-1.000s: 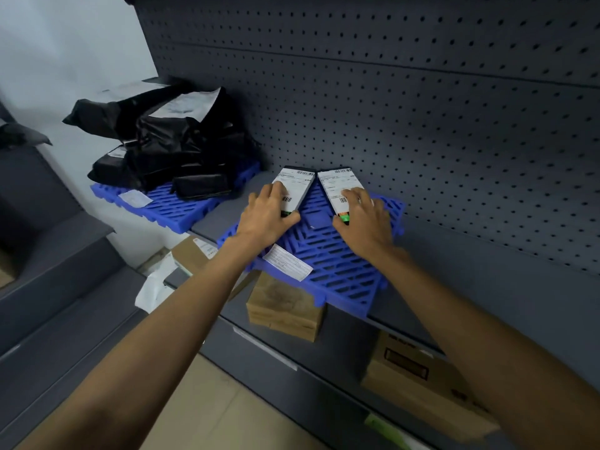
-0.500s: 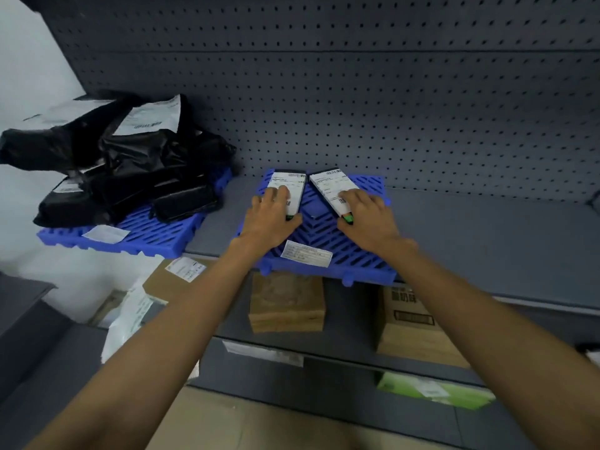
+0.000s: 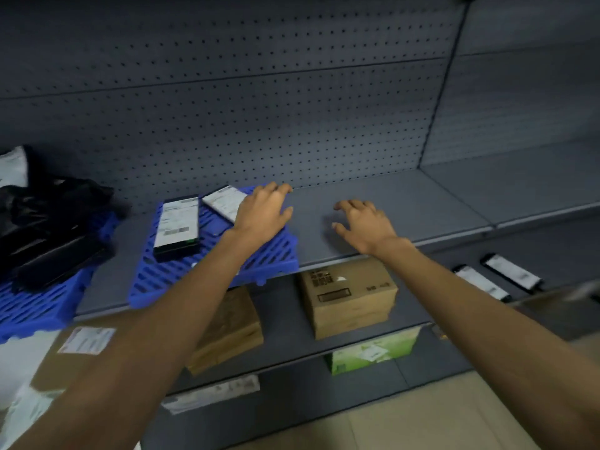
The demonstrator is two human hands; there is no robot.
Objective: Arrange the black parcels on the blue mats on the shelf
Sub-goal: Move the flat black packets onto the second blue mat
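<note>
Both hands empty over the shelf, two parcels on the mat under the left one

The left hand is flat-ish with relaxed fingers, gripping nothing, over the far right corner of the middle blue mat. There are 2 boxy black parcels on that mat: the angled parcel is tucked partly under the hand's left edge (can't tell if they touch), and the straight parcel lies further left of it. Way off left is the second blue mat with a pile of black bagged parcels. The right hand has its fingers spread and loosely curled over the bare shelf, holding nothing. Below and right of it are 2 more labelled parcels, and below the hands are 2 brown cartons plus 1 green box.
</note>
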